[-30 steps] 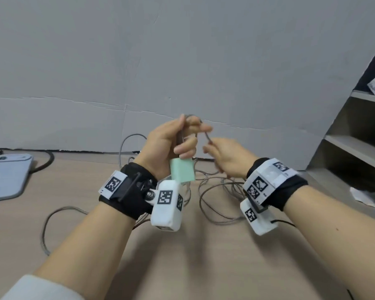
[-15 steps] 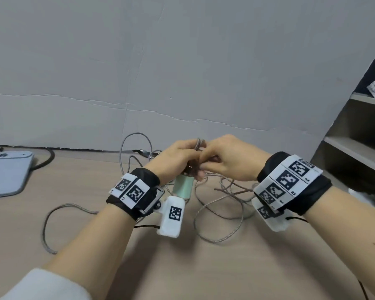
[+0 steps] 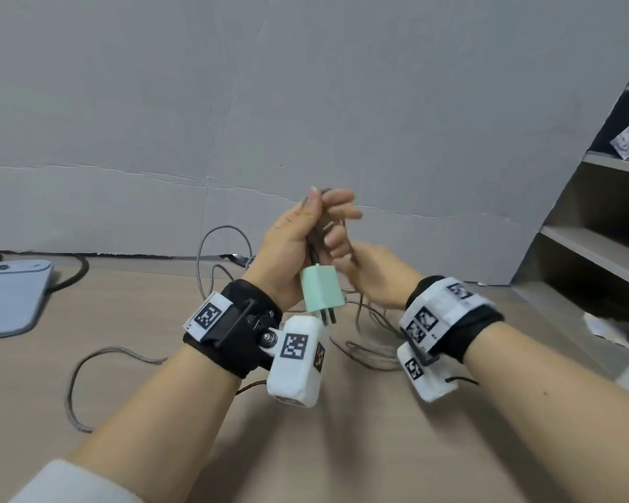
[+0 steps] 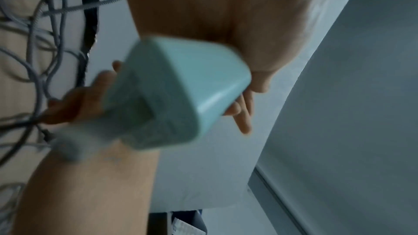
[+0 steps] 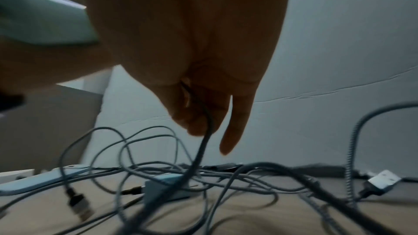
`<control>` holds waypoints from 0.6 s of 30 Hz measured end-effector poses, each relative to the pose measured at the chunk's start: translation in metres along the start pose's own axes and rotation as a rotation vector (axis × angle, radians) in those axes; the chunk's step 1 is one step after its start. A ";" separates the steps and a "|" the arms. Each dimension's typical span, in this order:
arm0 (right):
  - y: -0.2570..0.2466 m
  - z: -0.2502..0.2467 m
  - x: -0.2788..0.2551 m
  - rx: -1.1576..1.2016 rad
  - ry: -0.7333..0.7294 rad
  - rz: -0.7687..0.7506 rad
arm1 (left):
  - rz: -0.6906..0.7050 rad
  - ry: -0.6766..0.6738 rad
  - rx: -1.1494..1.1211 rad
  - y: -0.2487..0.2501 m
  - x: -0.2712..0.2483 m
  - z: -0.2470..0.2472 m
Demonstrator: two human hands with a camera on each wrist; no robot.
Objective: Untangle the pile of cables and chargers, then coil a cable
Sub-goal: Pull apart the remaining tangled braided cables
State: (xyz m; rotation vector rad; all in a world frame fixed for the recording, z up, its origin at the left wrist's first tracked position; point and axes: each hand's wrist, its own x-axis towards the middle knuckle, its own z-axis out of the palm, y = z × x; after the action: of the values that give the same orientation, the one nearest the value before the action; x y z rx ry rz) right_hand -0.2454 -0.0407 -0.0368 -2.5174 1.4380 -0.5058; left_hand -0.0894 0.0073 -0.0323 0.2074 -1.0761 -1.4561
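Observation:
My left hand (image 3: 325,221) is raised above the table and grips several loops of grey braided cable (image 3: 320,234). A mint-green charger (image 3: 322,290) hangs from that bundle just below the fist, prongs down; it fills the left wrist view (image 4: 181,92), blurred. My right hand (image 3: 356,268) is lower and to the right, and pinches a strand of the same cable (image 5: 203,131) with the index finger (image 5: 233,131) held straight. The rest of the cable pile (image 3: 371,346) lies tangled on the table under both hands.
A grey-blue phone (image 3: 11,295) lies at the table's left, with a black cord behind it. A shelf unit (image 3: 596,248) stands on the right. Another small charger block (image 5: 162,187) and a silver USB plug (image 5: 382,181) sit in the tangle. A grey wall closes the back.
My left hand has lifted the cable bundle and green charger from low over the table. The right hand has parted from it and dropped lower, keeping a strand.

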 end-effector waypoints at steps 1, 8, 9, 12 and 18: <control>-0.006 0.010 -0.002 -0.023 -0.077 -0.018 | 0.015 0.041 0.007 -0.002 0.001 -0.002; -0.028 0.003 -0.031 -0.193 -0.304 -0.153 | 0.202 0.204 0.719 -0.023 0.005 -0.035; -0.025 -0.005 -0.031 -0.177 -0.255 -0.139 | 0.192 0.147 0.931 -0.026 0.004 -0.039; -0.016 -0.037 -0.030 -0.099 -0.022 -0.139 | 0.061 0.021 1.190 -0.032 -0.003 -0.042; 0.005 -0.062 -0.018 0.064 0.268 -0.150 | -0.148 -0.060 0.650 -0.030 -0.006 -0.019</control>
State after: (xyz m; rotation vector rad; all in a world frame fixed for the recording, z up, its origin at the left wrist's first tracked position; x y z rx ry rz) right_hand -0.2824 -0.0281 0.0154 -2.5963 1.2941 -0.9314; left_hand -0.0957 -0.0023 -0.0661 0.7182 -1.5870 -1.2011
